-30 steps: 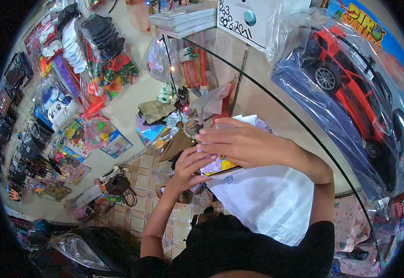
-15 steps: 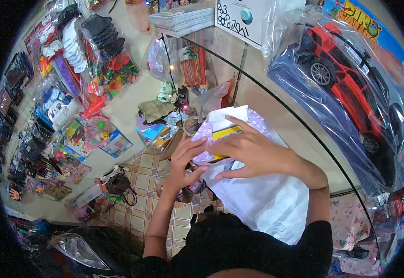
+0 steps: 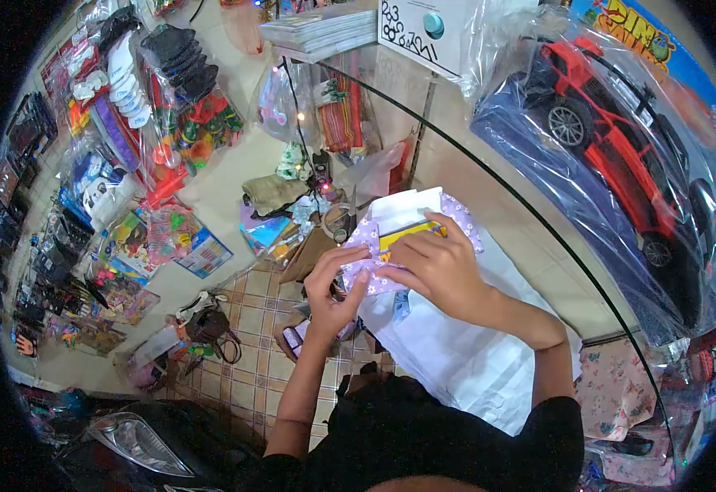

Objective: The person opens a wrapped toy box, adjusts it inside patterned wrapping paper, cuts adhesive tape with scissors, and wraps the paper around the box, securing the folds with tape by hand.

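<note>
A yellow box (image 3: 407,233) lies partly wrapped in purple wrapping paper (image 3: 463,220) with small white flowers. At its far side a white flap (image 3: 407,205) is folded over. My left hand (image 3: 333,285) grips the paper's left edge, thumb on the near side and fingers on top. My right hand (image 3: 448,266) reaches over the box; its curled fingers rest on the yellow face, and its thumb presses the near flap of paper. Beneath the box lies a large white sheet (image 3: 473,361). The right hand hides part of the box.
A bagged red toy car (image 3: 612,180) sits to the right, beyond a dark curved edge (image 3: 530,201). Packaged goods hang on the left wall, including black socks (image 3: 179,61). A vehicle headlight (image 3: 141,443) is at lower left; cardboard (image 3: 309,254) lies beyond my left hand.
My right hand has drawn back and its fingers have curled. The near purple flap now shows folded up over the box's near side, between my two thumbs.
</note>
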Available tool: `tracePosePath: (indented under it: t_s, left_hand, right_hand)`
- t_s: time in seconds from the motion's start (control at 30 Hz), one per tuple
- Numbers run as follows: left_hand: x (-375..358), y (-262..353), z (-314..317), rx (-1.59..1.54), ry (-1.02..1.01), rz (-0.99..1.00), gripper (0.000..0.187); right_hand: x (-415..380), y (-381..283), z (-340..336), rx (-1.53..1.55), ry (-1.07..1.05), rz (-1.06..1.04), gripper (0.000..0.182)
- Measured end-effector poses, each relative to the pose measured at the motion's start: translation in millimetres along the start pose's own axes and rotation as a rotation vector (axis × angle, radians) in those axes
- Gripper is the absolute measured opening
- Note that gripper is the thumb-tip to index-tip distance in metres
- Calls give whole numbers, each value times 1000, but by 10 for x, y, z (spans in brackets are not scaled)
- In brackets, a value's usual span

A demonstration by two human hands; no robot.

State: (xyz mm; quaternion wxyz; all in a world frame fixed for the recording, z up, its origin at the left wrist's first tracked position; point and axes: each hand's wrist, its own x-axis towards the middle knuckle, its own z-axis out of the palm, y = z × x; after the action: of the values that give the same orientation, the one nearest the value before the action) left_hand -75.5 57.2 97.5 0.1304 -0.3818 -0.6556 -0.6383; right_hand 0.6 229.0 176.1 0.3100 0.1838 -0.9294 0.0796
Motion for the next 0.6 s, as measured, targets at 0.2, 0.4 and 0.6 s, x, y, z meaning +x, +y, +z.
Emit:
tracePosePath:
  t_s: [0.2,0.4,0.6]
  left_hand:
    - [11,-80,-80,-3,-131,70,39]
    - [-45,-230,-164,-87,-272,51,70]
    - [-99,-207,-66,-39,-252,23,65]
  right_hand:
    - [-61,-10,-103,153,-35,17,20]
    - [-96,-64,-281,136,-68,-126,22]
    - [-83,-182,-184,194,-30,-89,20]
